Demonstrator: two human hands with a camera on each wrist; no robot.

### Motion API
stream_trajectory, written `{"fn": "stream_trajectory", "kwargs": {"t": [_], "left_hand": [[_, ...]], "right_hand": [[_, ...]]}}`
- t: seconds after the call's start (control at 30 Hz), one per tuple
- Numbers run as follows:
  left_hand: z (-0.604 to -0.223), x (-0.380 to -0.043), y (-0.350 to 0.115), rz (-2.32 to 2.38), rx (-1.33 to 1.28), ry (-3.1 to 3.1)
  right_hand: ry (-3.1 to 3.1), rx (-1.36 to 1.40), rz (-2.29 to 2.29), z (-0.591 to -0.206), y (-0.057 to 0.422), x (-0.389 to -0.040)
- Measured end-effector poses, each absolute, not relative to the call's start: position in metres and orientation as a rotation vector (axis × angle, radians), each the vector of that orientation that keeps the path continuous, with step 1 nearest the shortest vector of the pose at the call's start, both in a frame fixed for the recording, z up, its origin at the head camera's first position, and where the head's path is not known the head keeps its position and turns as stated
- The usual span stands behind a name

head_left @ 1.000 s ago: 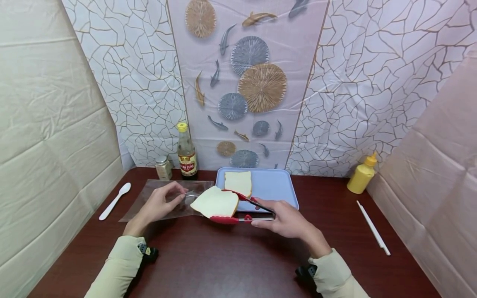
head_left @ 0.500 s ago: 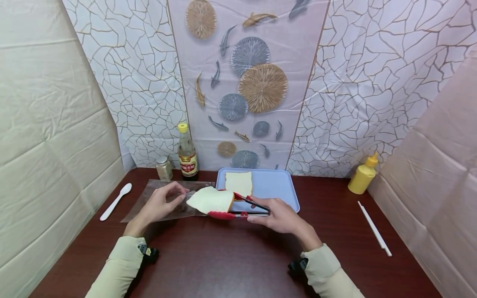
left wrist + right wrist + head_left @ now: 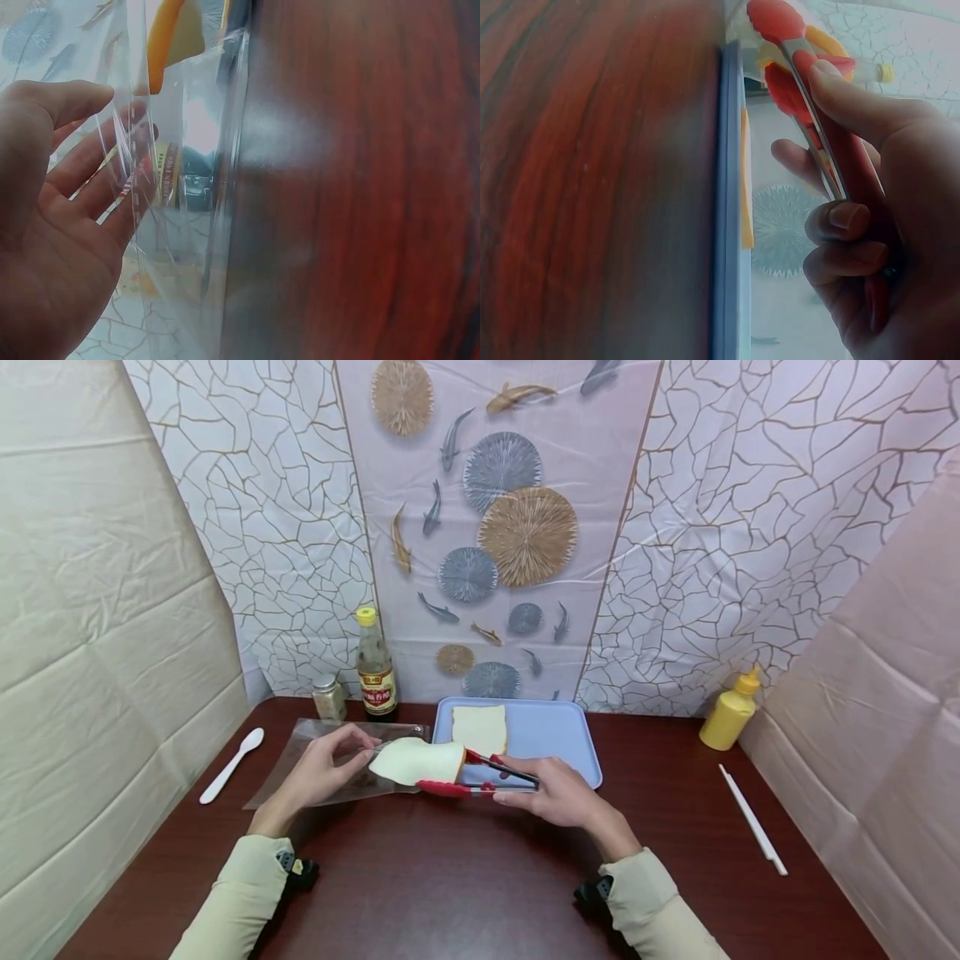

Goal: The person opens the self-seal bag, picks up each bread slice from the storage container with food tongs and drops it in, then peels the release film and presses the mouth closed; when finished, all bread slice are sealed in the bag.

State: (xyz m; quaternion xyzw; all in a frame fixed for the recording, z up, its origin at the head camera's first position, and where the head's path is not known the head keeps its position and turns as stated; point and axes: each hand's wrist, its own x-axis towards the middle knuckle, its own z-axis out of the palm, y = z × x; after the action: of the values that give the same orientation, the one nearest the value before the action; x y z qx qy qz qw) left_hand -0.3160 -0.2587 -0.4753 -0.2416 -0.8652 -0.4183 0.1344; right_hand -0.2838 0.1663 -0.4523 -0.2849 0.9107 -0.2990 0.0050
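Observation:
My left hand (image 3: 318, 770) pinches the upper layer of a clear plastic bag (image 3: 288, 758) at its mouth, raising that edge off the table. In the left wrist view the thumb and fingers stand at either side of the film (image 3: 142, 172). My right hand (image 3: 564, 795) grips red-tipped tongs (image 3: 444, 788), fingers wrapped round the handle (image 3: 853, 161) in the right wrist view. Between the tong tips is a white bread slice (image 3: 416, 762) with an orange-brown crust, bowed upward in the middle. Its left end overlaps the bag mouth, close beside my left fingertips.
Behind the tongs lies a blue tray (image 3: 551, 735) with another bread slice (image 3: 480, 727) on it. A sauce bottle (image 3: 377, 672) and a spice jar (image 3: 328, 697) stand at the back left. A white spoon (image 3: 231, 766) lies left; a yellow squeeze bottle (image 3: 727, 718) and white chopsticks (image 3: 752, 818) are right.
My right hand has moved left with the tongs, bringing the bread slice to the bag mouth. The slice has gone from nearly flat to bowed. My left hand has stayed in place.

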Motion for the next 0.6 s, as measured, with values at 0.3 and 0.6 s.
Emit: {"fn": "stream_trajectory", "kwargs": {"t": [0.3,0.6], "left_hand": [[-0.475,-0.316,-0.259,-1.241,-0.718,-2.507],[-0.471,-0.316,-0.259,-1.374,-0.685,-2.498]], "right_hand": [[2.815,-0.946,-0.984,-0.457,0.156,-0.288],[2.774,-0.964,-0.958,-0.462,0.149,-0.290]]}}
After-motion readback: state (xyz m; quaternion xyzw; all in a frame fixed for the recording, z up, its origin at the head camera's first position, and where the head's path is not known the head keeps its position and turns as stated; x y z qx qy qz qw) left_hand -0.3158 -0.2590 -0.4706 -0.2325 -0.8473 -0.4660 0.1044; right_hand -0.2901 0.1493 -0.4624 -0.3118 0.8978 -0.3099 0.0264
